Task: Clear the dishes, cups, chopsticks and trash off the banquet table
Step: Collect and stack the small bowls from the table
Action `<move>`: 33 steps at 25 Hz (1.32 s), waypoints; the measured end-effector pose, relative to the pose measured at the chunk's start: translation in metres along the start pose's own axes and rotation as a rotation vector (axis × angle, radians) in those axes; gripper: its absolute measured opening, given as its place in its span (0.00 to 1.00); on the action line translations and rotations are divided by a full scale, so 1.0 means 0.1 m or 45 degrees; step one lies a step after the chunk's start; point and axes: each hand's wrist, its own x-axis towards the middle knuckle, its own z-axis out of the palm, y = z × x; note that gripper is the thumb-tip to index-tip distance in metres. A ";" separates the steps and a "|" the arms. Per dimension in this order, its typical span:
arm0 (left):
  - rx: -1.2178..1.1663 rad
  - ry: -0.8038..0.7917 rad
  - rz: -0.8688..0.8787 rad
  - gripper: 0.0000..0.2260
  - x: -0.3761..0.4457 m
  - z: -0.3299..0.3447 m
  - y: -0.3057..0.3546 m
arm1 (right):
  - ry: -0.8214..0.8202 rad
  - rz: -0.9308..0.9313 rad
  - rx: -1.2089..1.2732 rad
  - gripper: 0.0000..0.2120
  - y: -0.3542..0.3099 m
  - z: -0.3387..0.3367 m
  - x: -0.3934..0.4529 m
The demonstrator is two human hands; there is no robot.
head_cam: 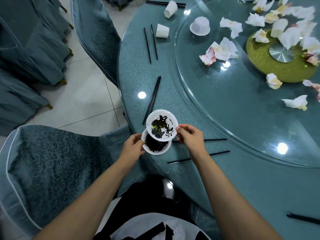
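Note:
My left hand [133, 146] grips the rim of a white bowl [156, 147] full of dark green leftovers, held over the table's near edge. My right hand [190, 135] pinches the rim of a small white plate [161, 125], tilted above the bowl, with dark scraps stuck to it. Black chopsticks lie on the teal table [216, 170]: one pair [152, 99] beyond the plate, two single sticks [199, 157] under my right wrist, another pair [150, 42] farther back. White paper cups [161, 31] and an upturned bowl [200, 25] lie farther off.
A glass turntable [233, 110] on a gold-green base [259, 54] carries several crumpled, stained napkins [220, 51]. Teal-covered chairs stand at the left [48, 170] and back left [97, 37]. More chopsticks [303, 219] lie at the lower right. Tiled floor [83, 101] shows between the chairs.

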 end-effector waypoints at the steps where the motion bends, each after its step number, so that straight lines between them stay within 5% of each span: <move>1: -0.020 0.006 -0.005 0.10 0.00 0.02 0.00 | -0.050 -0.012 -0.053 0.02 0.01 0.01 -0.02; 5: -0.041 0.025 -0.022 0.15 -0.01 0.04 0.01 | -0.175 -0.086 -0.281 0.05 0.07 0.01 -0.07; 11: -0.088 0.019 -0.016 0.12 -0.04 0.06 -0.01 | -0.046 -0.125 -0.432 0.05 0.21 0.03 -0.01; 23: -0.159 0.034 0.025 0.13 -0.19 -0.13 0.00 | -0.211 -0.111 -0.317 0.14 0.17 0.29 -0.14; 33: -0.273 0.213 0.152 0.15 -0.61 -0.89 0.21 | -0.396 -0.226 -0.270 0.11 -0.11 1.02 -0.53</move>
